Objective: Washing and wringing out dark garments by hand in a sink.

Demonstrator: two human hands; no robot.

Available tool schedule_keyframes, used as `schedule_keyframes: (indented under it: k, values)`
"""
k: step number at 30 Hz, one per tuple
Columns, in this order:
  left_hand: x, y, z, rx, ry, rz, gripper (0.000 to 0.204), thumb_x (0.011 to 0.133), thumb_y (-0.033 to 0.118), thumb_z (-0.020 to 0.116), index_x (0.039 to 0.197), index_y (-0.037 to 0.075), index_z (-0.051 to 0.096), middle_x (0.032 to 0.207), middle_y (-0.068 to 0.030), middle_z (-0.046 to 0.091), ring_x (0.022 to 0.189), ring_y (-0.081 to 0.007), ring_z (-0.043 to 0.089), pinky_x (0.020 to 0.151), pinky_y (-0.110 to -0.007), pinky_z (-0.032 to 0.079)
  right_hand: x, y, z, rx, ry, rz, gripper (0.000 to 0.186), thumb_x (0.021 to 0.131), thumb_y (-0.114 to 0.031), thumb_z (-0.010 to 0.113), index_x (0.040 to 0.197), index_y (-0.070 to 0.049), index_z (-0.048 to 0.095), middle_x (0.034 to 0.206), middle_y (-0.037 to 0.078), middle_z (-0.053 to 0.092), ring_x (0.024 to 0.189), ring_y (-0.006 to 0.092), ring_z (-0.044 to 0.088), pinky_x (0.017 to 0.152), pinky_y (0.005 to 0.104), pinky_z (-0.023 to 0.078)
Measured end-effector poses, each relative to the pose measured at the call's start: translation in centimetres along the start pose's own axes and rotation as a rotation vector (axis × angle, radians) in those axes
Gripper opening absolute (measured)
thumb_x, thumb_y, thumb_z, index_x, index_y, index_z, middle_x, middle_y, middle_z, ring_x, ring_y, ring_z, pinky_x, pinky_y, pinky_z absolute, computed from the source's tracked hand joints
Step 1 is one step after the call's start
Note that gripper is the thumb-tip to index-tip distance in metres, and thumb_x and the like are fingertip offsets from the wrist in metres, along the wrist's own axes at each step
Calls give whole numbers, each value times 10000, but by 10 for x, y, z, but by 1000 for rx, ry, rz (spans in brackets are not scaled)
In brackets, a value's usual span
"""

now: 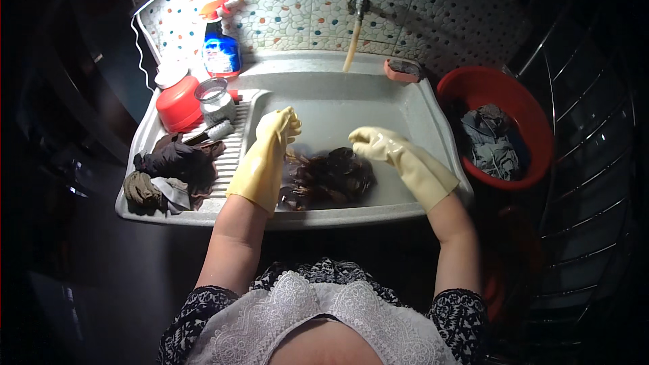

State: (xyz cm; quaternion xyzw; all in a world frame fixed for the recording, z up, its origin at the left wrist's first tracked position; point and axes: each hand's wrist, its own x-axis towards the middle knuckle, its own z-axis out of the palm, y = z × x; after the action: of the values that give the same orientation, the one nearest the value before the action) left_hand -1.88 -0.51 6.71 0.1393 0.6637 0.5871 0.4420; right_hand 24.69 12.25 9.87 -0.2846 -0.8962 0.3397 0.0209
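Both my hands wear pale yellow rubber gloves and are raised over the sink basin [399,105], which holds cloudy water. My left hand [282,125] is closed like a fist at the basin's left side; what it may hold is hidden. My right hand [374,144] has its fingers curled together, and whether something small is in them cannot be made out. Between and below the hands, a dark brown bunched cloth [331,177] lies partly under water.
The ribbed board at left holds dark clothes [182,165], a brush [209,134], a glass jar [215,103], a red container [178,105] and a spray bottle [221,47]. A tap hose [352,46] hangs behind; a pink soap dish [401,71] and red basin [449,84] with clothes stand right.
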Motion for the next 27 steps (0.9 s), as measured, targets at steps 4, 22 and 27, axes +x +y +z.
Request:
schedule_keyframes:
  k: [4, 22, 27]
  values:
    - [1, -26, -13, -93, -77, 20, 276, 992, 348, 532, 824, 137, 595, 749, -33, 646, 669, -205, 622, 611, -369, 452, 17, -4, 52, 185, -341, 346, 383, 937, -424, 679, 860, -53, 732, 692, 27, 698, 634, 182, 669, 643, 335, 546]
    - [-3, -67, -68, -191, -31, 41, 274, 973, 243, 553, 801, 67, 675, 680, -58, 629, 589, -211, 609, 579, -373, 490, 38, -101, 70, -360, -710, 251, 278, 953, -248, 561, 757, -91, 681, 641, 12, 624, 519, 143, 550, 477, 318, 416]
    - [21, -65, -22, 890, 10, 247, 164, 865, 150, 625, 817, 53, 747, 821, -183, 713, 784, -333, 712, 691, -408, 544, 59, -38, 67, -485, -594, 227, 210, 825, -138, 577, 918, -59, 748, 785, 99, 707, 574, 192, 593, 527, 331, 471]
